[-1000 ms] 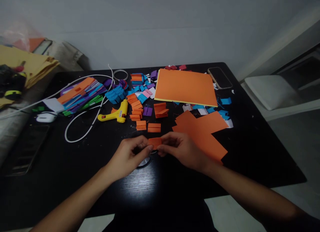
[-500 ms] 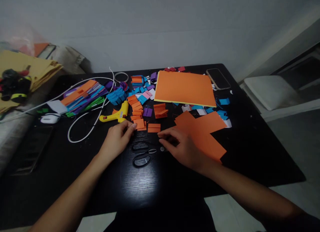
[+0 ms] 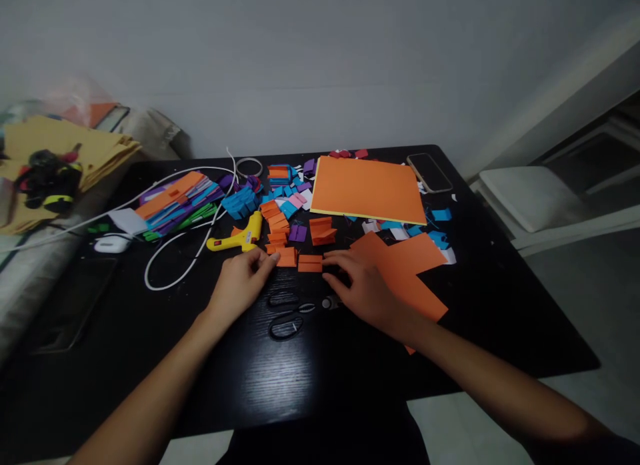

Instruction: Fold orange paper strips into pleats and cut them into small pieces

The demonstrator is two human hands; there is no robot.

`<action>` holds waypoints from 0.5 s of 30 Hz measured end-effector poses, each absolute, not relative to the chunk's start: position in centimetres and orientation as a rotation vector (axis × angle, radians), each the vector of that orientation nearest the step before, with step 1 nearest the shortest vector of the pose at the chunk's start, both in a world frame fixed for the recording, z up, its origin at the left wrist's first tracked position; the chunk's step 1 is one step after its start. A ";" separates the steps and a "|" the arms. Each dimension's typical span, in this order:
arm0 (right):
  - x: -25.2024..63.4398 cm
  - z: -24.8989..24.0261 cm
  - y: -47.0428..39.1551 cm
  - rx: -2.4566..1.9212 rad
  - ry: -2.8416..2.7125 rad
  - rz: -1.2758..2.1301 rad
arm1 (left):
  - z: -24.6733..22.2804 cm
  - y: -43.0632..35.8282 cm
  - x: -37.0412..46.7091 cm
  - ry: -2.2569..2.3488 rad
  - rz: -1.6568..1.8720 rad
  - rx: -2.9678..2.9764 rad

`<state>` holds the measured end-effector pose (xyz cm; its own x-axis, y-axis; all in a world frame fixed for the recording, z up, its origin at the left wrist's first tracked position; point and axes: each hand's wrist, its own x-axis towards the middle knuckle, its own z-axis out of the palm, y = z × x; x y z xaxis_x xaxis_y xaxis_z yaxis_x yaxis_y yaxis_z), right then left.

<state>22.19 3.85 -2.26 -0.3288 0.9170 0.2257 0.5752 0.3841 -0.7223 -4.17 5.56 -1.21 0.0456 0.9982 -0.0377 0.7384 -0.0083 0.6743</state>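
My left hand (image 3: 241,278) is closed, its thumb and forefinger at the left edge of a small folded orange paper piece (image 3: 287,256). Just right of that piece lies another folded orange paper piece (image 3: 310,263), flat with a crease across it. My right hand (image 3: 364,288) is at this second piece's right edge, thumb and forefinger curved with a gap between them. Black-handled scissors (image 3: 286,313) lie below the two pieces, their blade end partly hidden by the right hand. A yellow glue gun (image 3: 240,237) rests above my left hand.
A large orange sheet stack (image 3: 370,188) lies at the back, with cut orange paper (image 3: 417,268) before it. Folded paper strips (image 3: 183,198), a looping white cable (image 3: 150,265) and an earbud case (image 3: 113,243) are on the left. A phone (image 3: 429,172) sits at the back right.
My right hand has come up to the right edge of the single orange piece. The orange piece by my left hand lies straighter. The camera view has shifted slightly.
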 end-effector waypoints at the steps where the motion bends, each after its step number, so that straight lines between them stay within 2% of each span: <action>1: 22.1 -2.4 3.9 -1.284 -2.063 0.672 | -1.2 5.5 -4.2 1.749 0.663 1.805; 15: 20.9 -2.9 5.6 -1.311 -2.283 0.505 | -1.4 3.8 -3.2 1.492 0.823 2.074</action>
